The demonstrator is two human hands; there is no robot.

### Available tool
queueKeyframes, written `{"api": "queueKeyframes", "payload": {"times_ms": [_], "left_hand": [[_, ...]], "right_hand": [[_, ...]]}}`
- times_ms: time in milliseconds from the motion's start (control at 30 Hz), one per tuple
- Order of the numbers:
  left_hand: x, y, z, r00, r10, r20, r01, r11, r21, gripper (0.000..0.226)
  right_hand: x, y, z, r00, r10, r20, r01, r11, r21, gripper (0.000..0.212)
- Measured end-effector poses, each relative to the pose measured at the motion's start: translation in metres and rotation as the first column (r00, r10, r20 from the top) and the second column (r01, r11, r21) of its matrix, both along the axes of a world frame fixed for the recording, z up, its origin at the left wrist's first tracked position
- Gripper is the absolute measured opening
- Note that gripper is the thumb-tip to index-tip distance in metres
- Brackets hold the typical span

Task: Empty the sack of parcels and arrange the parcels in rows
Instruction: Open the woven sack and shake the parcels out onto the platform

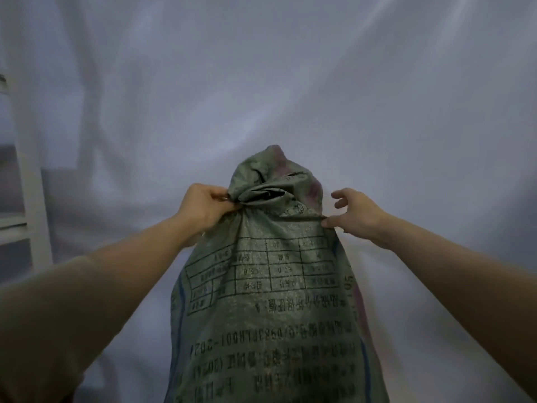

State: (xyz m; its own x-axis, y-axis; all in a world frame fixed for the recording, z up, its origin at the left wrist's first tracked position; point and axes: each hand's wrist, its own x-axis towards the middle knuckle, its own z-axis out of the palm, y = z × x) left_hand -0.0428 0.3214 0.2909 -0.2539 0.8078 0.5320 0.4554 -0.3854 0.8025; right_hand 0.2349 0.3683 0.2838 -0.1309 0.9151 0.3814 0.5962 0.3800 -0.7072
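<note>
A tall grey-green woven sack with black printed text and a table stands in the lower middle of the head view, its bunched top folded over. My left hand grips the gathered neck on the left side. My right hand pinches a fold of the sack's upper right edge between thumb and finger, the other fingers spread. No parcels are visible; whatever is in the sack is hidden.
A white sheet covers the floor and rises behind the sack. A white shelf frame stands at the left edge.
</note>
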Motion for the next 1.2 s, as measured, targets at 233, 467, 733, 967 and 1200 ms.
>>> {"api": "queueKeyframes", "payload": {"times_ms": [233, 467, 733, 967, 1200], "left_hand": [[-0.031, -0.027, 0.004, 0.885, -0.340, 0.319, 0.425, 0.869, -0.253, 0.020], [-0.055, -0.036, 0.004, 0.904, -0.296, 0.310, 0.420, 0.750, -0.510, 0.041], [-0.060, -0.033, -0.010, 0.919, -0.272, 0.287, 0.395, 0.679, -0.619, 0.034], [-0.054, -0.027, -0.020, 0.957, -0.175, 0.232, 0.285, 0.730, -0.622, 0.023], [-0.050, -0.008, -0.048, 0.996, 0.070, -0.058, -0.089, 0.872, -0.482, 0.094]], "right_hand": [[0.011, 0.011, -0.005, 0.986, 0.141, -0.090, -0.160, 0.952, -0.259, 0.112], [-0.008, 0.026, -0.032, 0.975, 0.221, -0.037, -0.219, 0.903, -0.370, 0.097], [-0.040, 0.037, -0.054, 0.995, 0.068, 0.077, -0.052, 0.980, -0.190, 0.124], [-0.046, 0.035, -0.048, 0.982, 0.190, 0.013, -0.188, 0.979, -0.074, 0.025], [-0.038, 0.019, -0.014, 0.911, 0.150, -0.385, -0.127, 0.988, 0.083, 0.011]]}}
